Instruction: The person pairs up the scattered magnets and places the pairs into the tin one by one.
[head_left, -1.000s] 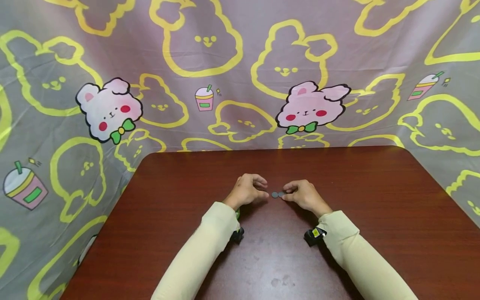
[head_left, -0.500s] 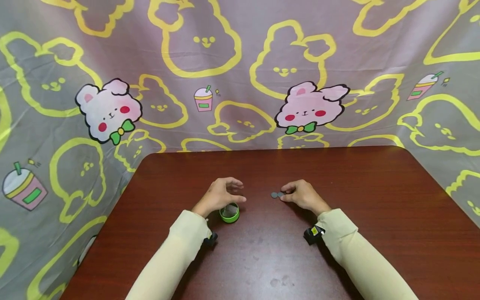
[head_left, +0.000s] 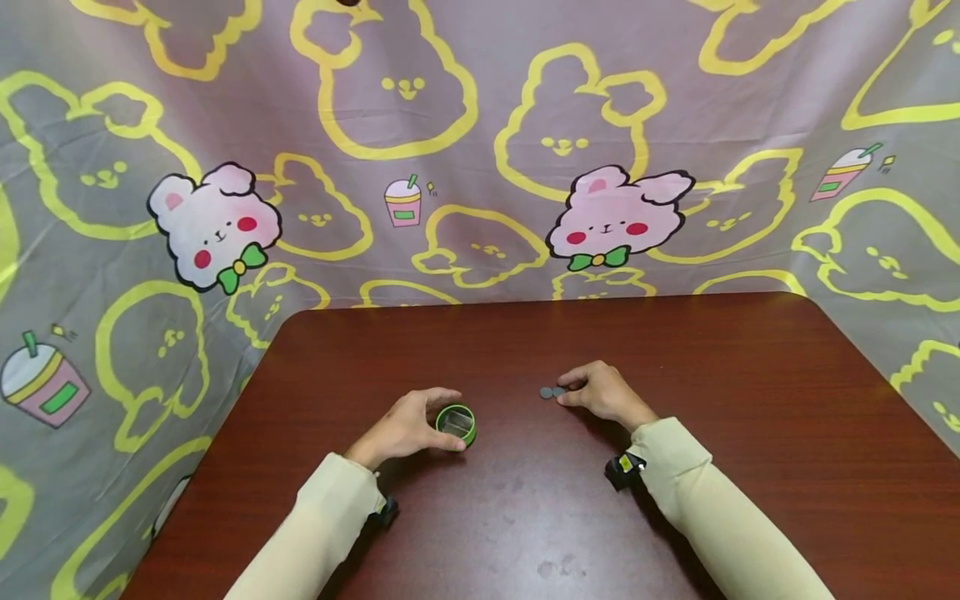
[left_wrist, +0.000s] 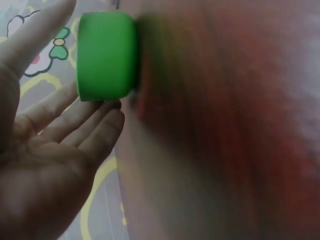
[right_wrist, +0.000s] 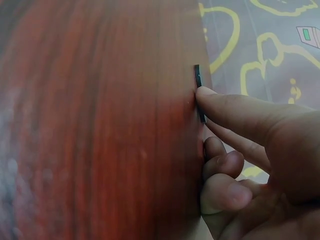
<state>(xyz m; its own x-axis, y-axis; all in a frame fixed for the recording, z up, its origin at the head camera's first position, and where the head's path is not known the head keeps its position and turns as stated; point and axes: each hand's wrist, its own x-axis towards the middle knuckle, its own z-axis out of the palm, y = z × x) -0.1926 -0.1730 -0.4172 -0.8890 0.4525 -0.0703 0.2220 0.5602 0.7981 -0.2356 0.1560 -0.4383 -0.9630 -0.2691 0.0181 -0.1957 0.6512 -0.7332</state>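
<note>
A small round green tub point(head_left: 455, 427) with an open top stands on the table, something greyish inside it. My left hand point(head_left: 411, 427) reaches around it, thumb in front and fingers behind. In the left wrist view the tub's smooth green side point(left_wrist: 107, 57) shows between thumb and spread fingers, with a gap at the thumb. Two small flat dark grey discs point(head_left: 546, 392) lie side by side on the table to the right. My right hand point(head_left: 603, 392) pinches the nearer disc by its edges with thumb and index finger; its other fingers are curled against the tabletop.
The reddish-brown table point(head_left: 720, 358) has rounded far corners. A patterned cloth point(head_left: 487, 108) with cartoon rabbits hangs behind it and at both sides.
My left hand has drawn back left and toward me from beside the discs, uncovering the tub, and has come around it. My right hand has stayed at the discs.
</note>
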